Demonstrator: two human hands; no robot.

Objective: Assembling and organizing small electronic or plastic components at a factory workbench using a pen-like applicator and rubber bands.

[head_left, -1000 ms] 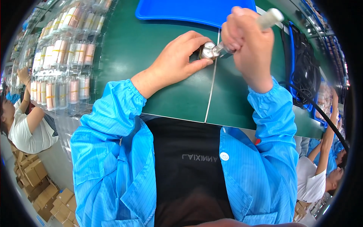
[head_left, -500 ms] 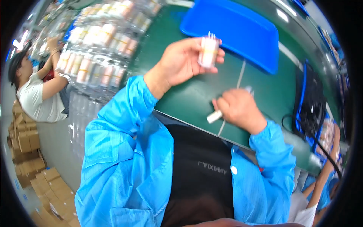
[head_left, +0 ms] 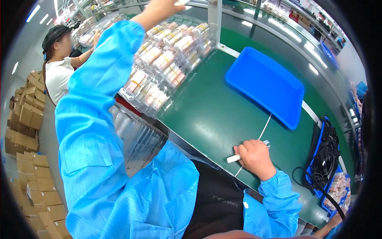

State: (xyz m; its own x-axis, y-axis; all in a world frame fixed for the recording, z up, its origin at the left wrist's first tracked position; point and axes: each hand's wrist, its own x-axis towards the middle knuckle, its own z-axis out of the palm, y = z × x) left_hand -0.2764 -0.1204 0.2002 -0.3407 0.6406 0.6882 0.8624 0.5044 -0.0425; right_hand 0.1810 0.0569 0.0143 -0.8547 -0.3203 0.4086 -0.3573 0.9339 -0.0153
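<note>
My left hand (head_left: 161,8) is raised at the top edge, over the far side of the stacked clear plastic trays (head_left: 169,99). Its fingers close on a small pale bundle (head_left: 182,2), mostly cut off by the picture's edge. Rows of whitish and pink cylindrical bundles (head_left: 163,59) with yellow bands fill the trays. Low over the green table (head_left: 203,119), my right hand (head_left: 254,157) is wrapped round a slim white stick-shaped tool (head_left: 234,158). One white end sticks out by the thumb, and a clear bluish end shows past the knuckles; its exact kind is unclear.
A blue tray (head_left: 266,87) lies at the table's far side. To the right, another blue tray holds black cables (head_left: 324,159), beside a tray of pinkish parts (head_left: 338,191). A person in a white shirt (head_left: 57,73) works at left, near cardboard boxes (head_left: 30,111).
My left hand has carried the pale banded bundle from above the table up and left over the trays. The view has shifted; my right hand keeps its grip on the white tool.
</note>
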